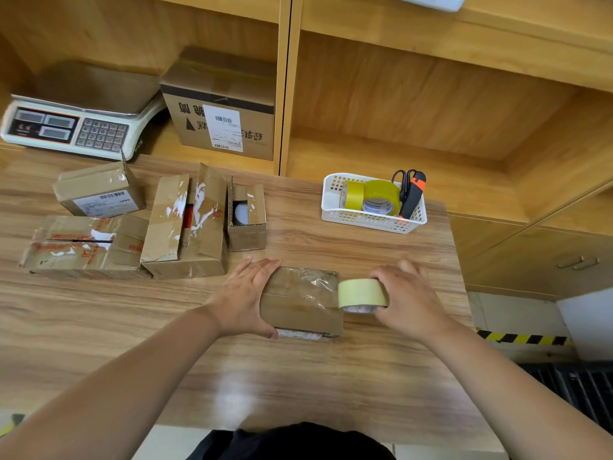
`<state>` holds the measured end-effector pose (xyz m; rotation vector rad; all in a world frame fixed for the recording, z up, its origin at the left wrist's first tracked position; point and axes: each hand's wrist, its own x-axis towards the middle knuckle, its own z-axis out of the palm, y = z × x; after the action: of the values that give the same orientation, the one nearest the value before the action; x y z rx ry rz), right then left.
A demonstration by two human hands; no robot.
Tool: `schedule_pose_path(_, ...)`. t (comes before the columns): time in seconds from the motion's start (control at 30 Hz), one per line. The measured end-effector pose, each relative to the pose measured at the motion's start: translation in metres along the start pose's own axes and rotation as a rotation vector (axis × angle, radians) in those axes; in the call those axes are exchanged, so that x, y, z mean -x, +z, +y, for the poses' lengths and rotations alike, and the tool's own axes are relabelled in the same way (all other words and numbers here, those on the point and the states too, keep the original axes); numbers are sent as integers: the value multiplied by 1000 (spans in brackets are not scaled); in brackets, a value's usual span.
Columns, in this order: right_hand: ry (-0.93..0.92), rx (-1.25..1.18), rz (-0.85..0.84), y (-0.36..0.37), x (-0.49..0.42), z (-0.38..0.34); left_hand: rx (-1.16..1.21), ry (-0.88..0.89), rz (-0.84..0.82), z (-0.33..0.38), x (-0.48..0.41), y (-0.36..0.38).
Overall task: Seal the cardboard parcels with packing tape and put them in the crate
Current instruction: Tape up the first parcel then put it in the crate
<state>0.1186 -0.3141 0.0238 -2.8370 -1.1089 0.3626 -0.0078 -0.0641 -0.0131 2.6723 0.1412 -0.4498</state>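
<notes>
On the wood-grain table (298,386) just before me lies a small brown cardboard parcel (298,303), its top glossy with clear tape; a white label on its near side is too edge-on to read. My left hand (247,293) presses flat on its left end, fingers straight, thumb along the near face. My right hand (408,297) curls round a roll of pale yellow packing tape (361,292) touching the parcel's right edge. Beyond, to the left, stand four open cardboard boxes (187,227) with torn tape and red print I cannot read; one carries a barcode label. To the right, a white plastic basket (371,222) holds yellow tape rolls (381,195), scissors (403,180) and an orange-and-black cutter (413,194). On the shelf behind sit a white weighing scale (66,127) and a large carton (222,107), its Chinese print upside down
</notes>
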Motion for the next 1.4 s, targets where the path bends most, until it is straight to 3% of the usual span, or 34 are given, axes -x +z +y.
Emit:
schedule_pose_path(0.3,-87,344,110,16,5,12,6,-2,2,1,-1,1)
schedule_pose_path(0.83,-57,431,171,50,2,29,-50,9,-3,0,-5,5)
schedule_pose_path(1.1,-18,419,147,61,-1,28,-78,6,-6,-3,-6,6)
schedule_pose_path(1.2,6,433,53,62,-2,23,-103,17,-9,-4,-6,7)
schedule_pose_path(1.4,13,350,-77,63,-6,8,-341,146,15,-20,-14,26)
